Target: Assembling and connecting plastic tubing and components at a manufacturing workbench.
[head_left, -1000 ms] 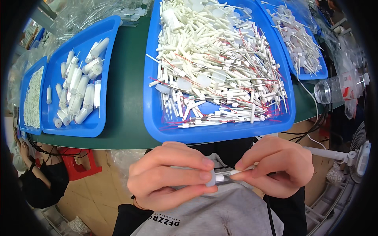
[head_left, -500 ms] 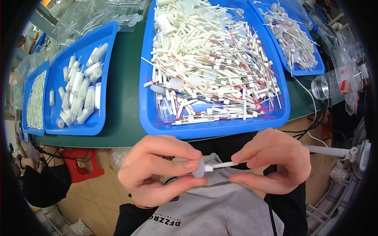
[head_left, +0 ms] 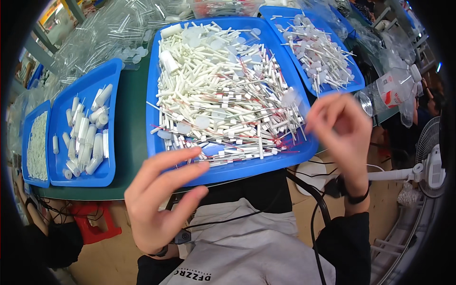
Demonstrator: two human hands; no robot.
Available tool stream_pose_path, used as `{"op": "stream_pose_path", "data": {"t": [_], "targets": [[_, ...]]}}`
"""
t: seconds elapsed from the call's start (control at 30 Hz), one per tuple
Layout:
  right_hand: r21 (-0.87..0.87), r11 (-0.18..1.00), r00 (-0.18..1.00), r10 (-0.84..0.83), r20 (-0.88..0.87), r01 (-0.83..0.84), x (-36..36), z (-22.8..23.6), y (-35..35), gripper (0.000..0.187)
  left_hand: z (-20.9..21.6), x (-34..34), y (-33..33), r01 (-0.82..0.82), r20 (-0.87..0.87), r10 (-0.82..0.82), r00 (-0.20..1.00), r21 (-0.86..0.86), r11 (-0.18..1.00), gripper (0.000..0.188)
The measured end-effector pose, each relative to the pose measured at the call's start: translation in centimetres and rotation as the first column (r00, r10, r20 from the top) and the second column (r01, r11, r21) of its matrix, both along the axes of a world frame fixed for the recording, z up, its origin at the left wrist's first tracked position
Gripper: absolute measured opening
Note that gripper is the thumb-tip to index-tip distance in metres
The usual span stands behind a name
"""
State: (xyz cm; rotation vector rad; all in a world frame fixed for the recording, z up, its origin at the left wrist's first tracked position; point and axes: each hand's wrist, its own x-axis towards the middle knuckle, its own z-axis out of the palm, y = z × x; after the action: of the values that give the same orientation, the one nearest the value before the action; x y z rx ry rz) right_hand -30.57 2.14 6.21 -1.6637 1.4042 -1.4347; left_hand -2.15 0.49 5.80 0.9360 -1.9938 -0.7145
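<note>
My left hand (head_left: 164, 199) is empty, its fingers spread at the near edge of the large blue tray (head_left: 228, 176). My right hand (head_left: 342, 128) is raised over that tray's right rim, blurred by motion, with thumb and fingers pinched together. Just beyond its fingertips is a smeared translucent disc (head_left: 290, 99), which appears to sit on the end of a thin white rod in the pinch; the rod itself barely shows. The large tray holds a heap of white rods (head_left: 204, 71), many with metal pins and red wires, and some loose discs.
A blue tray of rods with discs (head_left: 323, 59) stands back right, near a clear plastic bottle (head_left: 389, 92). At left are a tray of white cylinders (head_left: 88, 135) and a narrow tray of small white pieces (head_left: 37, 149). A white fan (head_left: 430, 164) is at far right; black cables hang below the table.
Both hands held the disc and rod together before me. The left hand has let go and opened; the right has moved up and away toward the right-hand trays. The view has shifted.
</note>
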Motion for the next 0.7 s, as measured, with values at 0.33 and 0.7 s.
{"op": "stream_pose_path", "data": {"t": [0.33,0.7], "targets": [[-0.483,0.85,0.497,-0.517,-0.697,0.208,-5.2,1.3,-5.9,0.014,-1.1,-1.9,-2.3,-0.02,0.276,0.057,0.959,-0.134,0.991,0.02],[-0.045,0.961,0.594,0.132,-0.794,-0.274,2.4,-0.1,-3.9,0.025,-2.5,-2.5,-2.3,-0.075,0.281,0.146,0.949,-0.247,0.966,0.014]]}}
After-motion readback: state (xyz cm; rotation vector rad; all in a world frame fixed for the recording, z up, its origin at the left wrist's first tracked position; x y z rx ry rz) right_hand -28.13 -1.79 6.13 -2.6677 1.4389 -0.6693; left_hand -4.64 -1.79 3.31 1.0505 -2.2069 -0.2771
